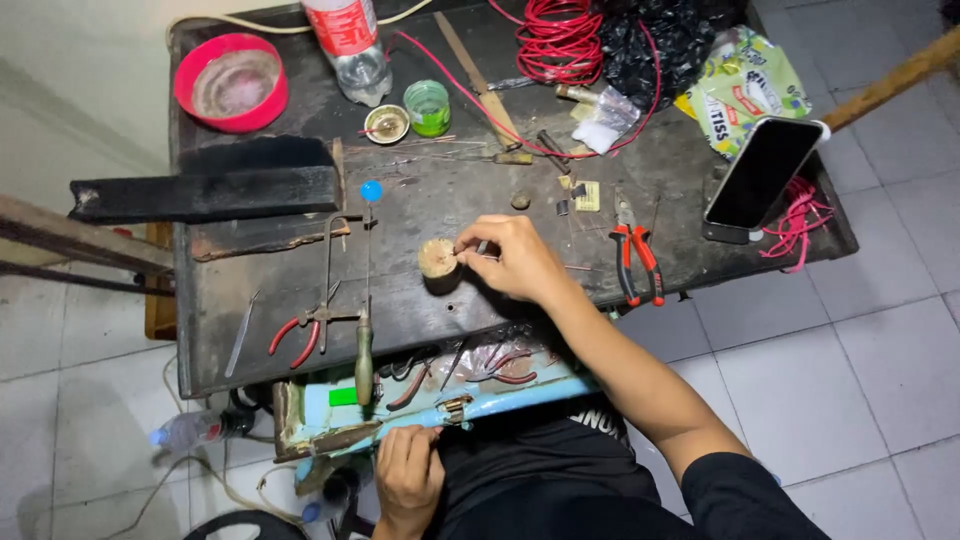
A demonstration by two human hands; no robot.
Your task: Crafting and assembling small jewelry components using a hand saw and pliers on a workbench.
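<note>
While the left hand (407, 478) is resting at the near edge of the workbench (250, 330), its fingers are curling closed around the edge of a worn light-blue drawer (470, 405) that is holding loose tools. Further in, near the middle of the bench, the right hand (515, 258) is pinching something small against the top of a short round wooden block (438, 260), thumb and forefinger closed together. To do this well, it seems best to keep the wrist planted on the bench and press straight down, so the block is not tipping. Red-handled pliers (637, 262) are lying just right of that hand; another pair (300, 335) is lying toward the left edge. A phone (762, 172) is leaning near the right edge, and a red bowl (232, 82) is sitting at the far left corner. What the fingertips are gripping is too small to make out, and the drawer's contents are partly hidden.
</note>
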